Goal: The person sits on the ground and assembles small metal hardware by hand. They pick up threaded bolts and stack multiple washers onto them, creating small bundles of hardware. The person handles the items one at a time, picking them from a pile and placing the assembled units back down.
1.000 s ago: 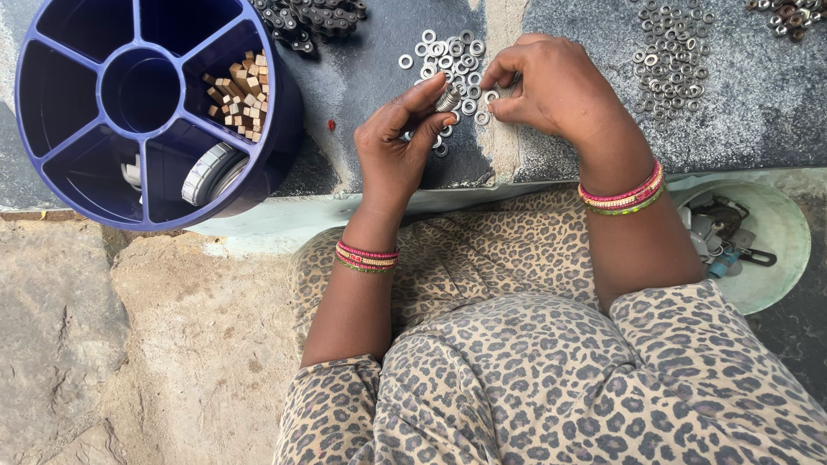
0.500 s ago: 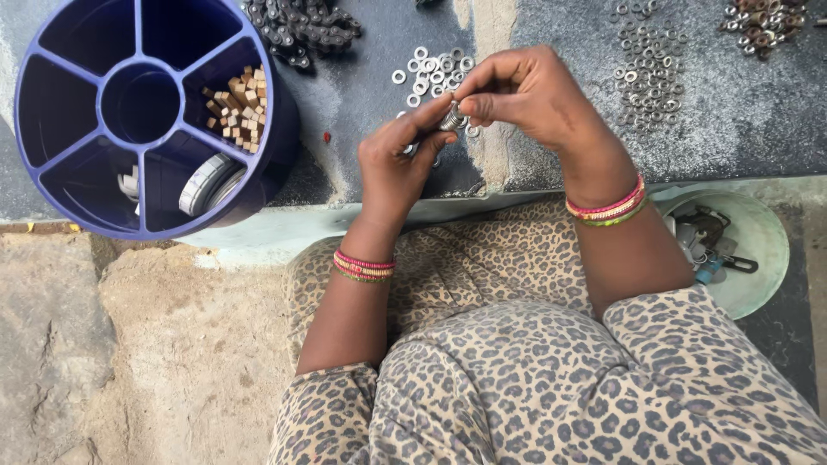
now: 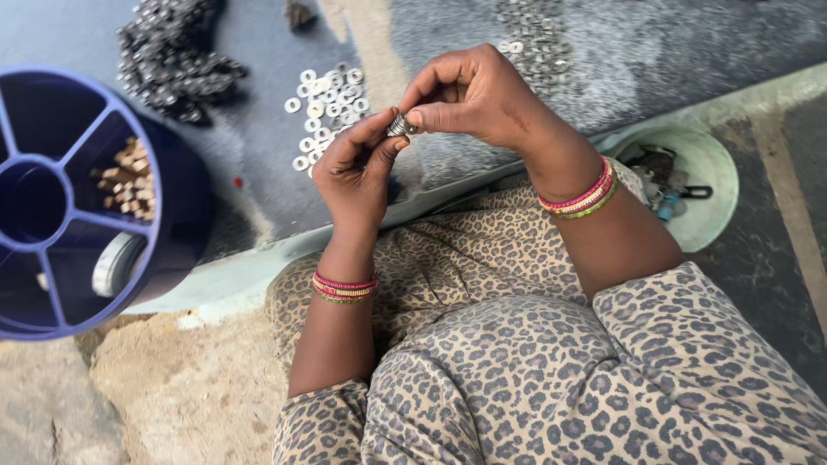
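Small metal stack pinched between both hands.
Left hand and right hand close fingertips on it, raised above the washers.

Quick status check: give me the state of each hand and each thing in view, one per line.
Left hand: raised above the work surface, fingertips pinching a small silvery metal part.
Right hand: raised, fingertips on the same part.
Pile of pale flat washers: loose, spread on the grey surface.
Heap of dark metal parts: loose, untouched.
Round blue divided tray: open, one compartment holding tan pegs.
Pale green bowl: upright, holding mixed items.
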